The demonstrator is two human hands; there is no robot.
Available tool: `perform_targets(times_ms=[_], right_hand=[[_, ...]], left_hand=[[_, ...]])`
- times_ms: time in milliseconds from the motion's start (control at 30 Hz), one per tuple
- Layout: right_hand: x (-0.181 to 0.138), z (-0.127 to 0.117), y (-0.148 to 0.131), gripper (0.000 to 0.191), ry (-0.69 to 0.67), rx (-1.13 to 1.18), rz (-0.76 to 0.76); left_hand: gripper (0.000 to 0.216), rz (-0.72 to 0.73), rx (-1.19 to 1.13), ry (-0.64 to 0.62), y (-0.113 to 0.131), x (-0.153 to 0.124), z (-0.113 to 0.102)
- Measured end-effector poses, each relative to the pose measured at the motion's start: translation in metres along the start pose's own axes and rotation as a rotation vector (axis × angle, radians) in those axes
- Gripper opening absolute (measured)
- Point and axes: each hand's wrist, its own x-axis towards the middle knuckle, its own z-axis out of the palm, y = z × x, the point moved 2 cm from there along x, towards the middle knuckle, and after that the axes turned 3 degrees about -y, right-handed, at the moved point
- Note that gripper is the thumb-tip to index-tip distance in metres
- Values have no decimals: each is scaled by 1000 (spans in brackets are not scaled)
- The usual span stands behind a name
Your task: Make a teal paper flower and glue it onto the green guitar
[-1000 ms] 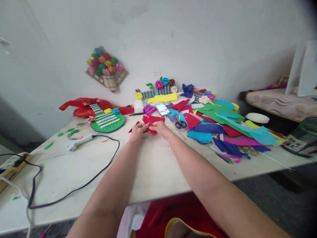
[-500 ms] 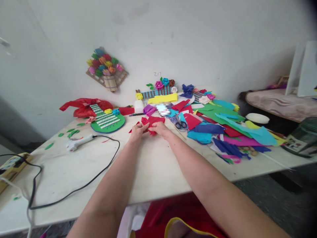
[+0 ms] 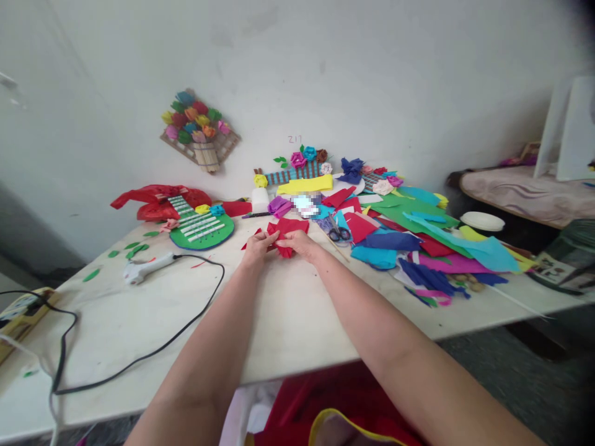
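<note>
Over the middle of the table, both hands pinch a piece of red crepe paper point(image 3: 294, 227), bunched and creased between them. My left hand point(image 3: 258, 244) grips its left side, fingers closed. My right hand point(image 3: 298, 243) has thumb and fingers pressed on the right part, close beside the left. A small red scrap shows just left of my left hand. Black-handled scissors point(image 3: 339, 233) and a thin wooden stick point(image 3: 335, 246) lie right of my hands. Beyond them is a purple paper piece point(image 3: 279, 206).
A white glue gun point(image 3: 149, 267) with a black cord lies at left, near a green guitar-shaped craft point(image 3: 202, 229) and green paper leaves. Colourful paper sheets point(image 3: 418, 217) cover the right side. A glass jar point(image 3: 568, 257) stands at the right edge; a yellow-framed box point(image 3: 25, 319) is at far left.
The red paper has shifted slightly in my fingers, its far part spread a little flatter. Both hands keep nearly the same place.
</note>
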Motion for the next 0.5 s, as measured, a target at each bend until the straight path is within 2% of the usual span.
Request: perform_targets(times_ms=[233,500], right_hand=[[4,0,4,14,-12,-29,-26],[2,1,1,18,-51,-60,-25]], left_hand=[[31,-22,20,-76,3,-4,7],[34,28,-12,-30,5,-4,5]])
